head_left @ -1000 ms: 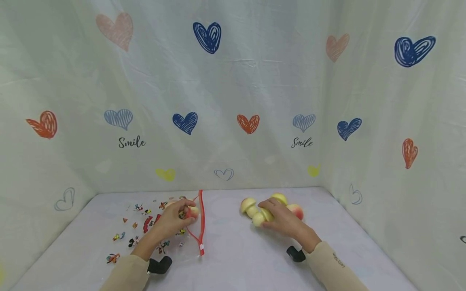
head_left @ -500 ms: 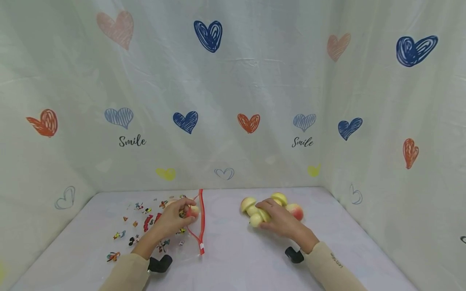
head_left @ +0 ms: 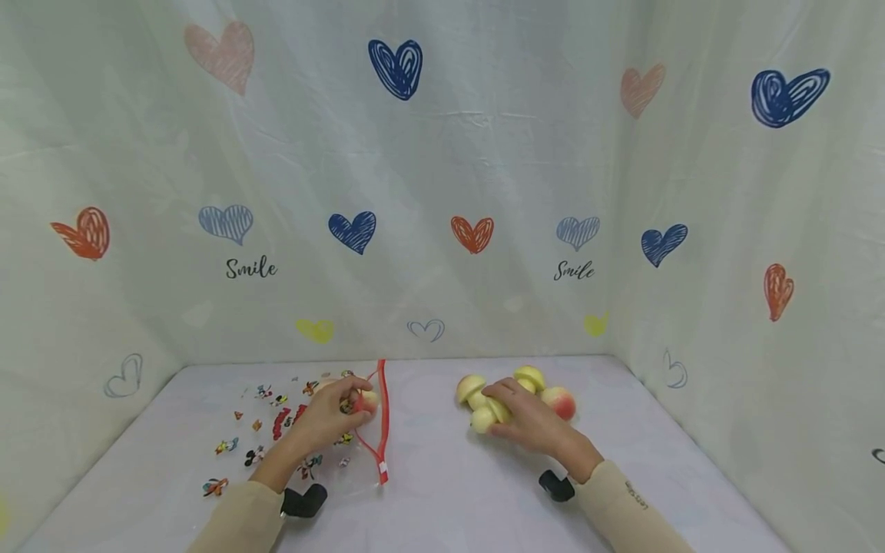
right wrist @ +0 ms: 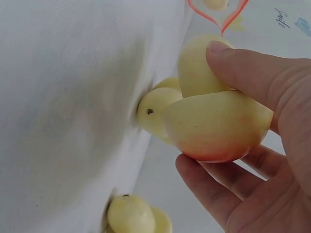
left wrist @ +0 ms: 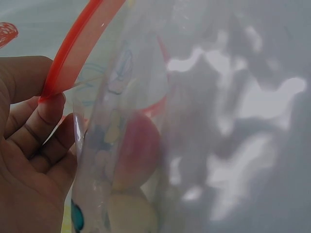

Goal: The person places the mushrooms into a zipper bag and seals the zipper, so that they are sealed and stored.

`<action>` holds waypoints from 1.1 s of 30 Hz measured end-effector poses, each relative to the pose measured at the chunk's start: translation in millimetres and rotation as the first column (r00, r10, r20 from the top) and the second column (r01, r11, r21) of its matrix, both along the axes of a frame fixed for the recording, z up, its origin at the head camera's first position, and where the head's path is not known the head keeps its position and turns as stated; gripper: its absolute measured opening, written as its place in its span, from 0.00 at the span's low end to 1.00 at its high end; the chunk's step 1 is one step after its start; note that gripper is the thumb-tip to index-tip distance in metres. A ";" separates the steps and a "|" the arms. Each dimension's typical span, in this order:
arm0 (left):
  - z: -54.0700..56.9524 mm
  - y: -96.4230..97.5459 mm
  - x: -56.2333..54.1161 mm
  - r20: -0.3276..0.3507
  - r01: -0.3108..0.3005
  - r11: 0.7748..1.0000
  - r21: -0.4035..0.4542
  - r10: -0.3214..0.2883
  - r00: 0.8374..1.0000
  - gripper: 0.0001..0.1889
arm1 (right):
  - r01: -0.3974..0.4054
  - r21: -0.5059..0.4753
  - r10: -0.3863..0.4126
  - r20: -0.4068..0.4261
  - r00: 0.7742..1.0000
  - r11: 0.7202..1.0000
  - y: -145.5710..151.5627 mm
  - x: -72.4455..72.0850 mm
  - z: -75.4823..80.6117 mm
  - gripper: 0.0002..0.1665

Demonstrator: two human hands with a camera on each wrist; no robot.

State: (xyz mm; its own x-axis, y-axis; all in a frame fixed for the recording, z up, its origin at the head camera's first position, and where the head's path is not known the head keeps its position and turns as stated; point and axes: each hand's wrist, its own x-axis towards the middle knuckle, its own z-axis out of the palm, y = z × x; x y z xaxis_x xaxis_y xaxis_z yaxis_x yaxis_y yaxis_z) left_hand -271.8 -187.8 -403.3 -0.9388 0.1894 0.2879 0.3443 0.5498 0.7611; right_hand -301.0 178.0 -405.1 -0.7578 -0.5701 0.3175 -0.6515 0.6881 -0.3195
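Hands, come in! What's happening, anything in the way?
Left hand pinching red-edged clear bag. Right hand gripping mushroom-shaped piece. Similar piece sitting between right hand and bag.

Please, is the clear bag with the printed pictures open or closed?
Open: the two red edges of the bag stand apart, and the left hand pinches one of them.

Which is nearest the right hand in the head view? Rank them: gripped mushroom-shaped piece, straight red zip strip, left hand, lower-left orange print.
1. Mushroom-shaped piece: in the right hand.
2. Straight red zip strip: left of the piece.
3. Left hand: just left of the strip.
4. Orange print: far left, low in view.
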 end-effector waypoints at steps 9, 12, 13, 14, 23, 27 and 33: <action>-1.6 1.0 -1.2 -0.006 -0.022 1.000 -0.017 0.022 1.000 0.19 | -0.015 0.003 0.015 -0.004 1.000 1.000 -2.5 2.1 1.1 0.33; -1.5 1.5 -1.0 -0.013 -0.020 1.000 -0.017 0.019 1.000 0.18 | -0.017 0.001 0.017 -0.001 1.000 1.000 -3.7 2.5 1.9 0.34; -1.4 1.7 -0.7 -0.014 -0.015 1.000 -0.014 0.015 1.000 0.18 | -0.018 0.001 0.018 0.001 1.000 1.000 -4.3 2.5 2.0 0.34; -1.3 1.7 -0.4 -0.014 -0.013 1.000 -0.010 0.013 1.000 0.18 | -0.020 0.001 0.020 0.003 1.000 1.000 -5.0 2.5 2.2 0.33; -2.0 0.7 -0.2 -0.012 -0.018 1.000 -0.007 0.018 1.000 0.18 | -0.032 0.028 0.032 -0.013 0.999 0.999 -16.3 1.6 -0.6 0.33; -1.9 -0.4 -0.5 -0.016 -0.020 1.000 -0.012 0.020 1.000 0.19 | -0.059 0.030 0.059 -0.009 0.998 0.998 -24.8 2.9 0.0 0.33; -2.6 -0.6 -1.9 -0.010 -0.003 1.000 -0.003 0.003 1.000 0.19 | -0.072 0.040 0.072 0.004 0.997 0.997 -36.6 3.6 1.5 0.33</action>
